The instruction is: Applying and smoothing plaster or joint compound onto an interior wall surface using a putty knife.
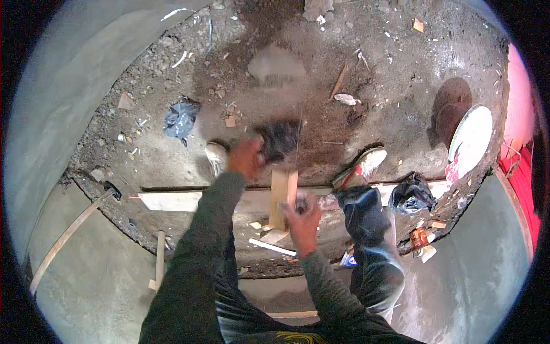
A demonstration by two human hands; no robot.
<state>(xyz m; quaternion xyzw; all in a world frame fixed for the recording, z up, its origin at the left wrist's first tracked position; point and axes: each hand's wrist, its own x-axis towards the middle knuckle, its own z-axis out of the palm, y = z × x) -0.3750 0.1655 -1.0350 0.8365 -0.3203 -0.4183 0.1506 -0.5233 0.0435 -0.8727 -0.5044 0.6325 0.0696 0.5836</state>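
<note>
My left hand [246,157] is blurred by motion over the dirt floor. Its fingertips meet or overlap a dark, flat, blurred thing [281,139]; whether it grips this I cannot tell. Between my feet a short piece of pale wood [279,195] lies across a long pale board [249,200]. Beside the wood's right edge, my right hand [305,225] is closed with its fingers bent around something small and dark that I cannot make out. A thin, pale line [298,135] runs up from near the wood's far end.
Black plastic bags lie at the left [181,118] and right [412,194]. A round white lid-like disc [471,137] leans at the far right. A long-handled tool [69,243] rests at the left. My shoes [366,166] straddle the wood; scraps and rubble are scattered about.
</note>
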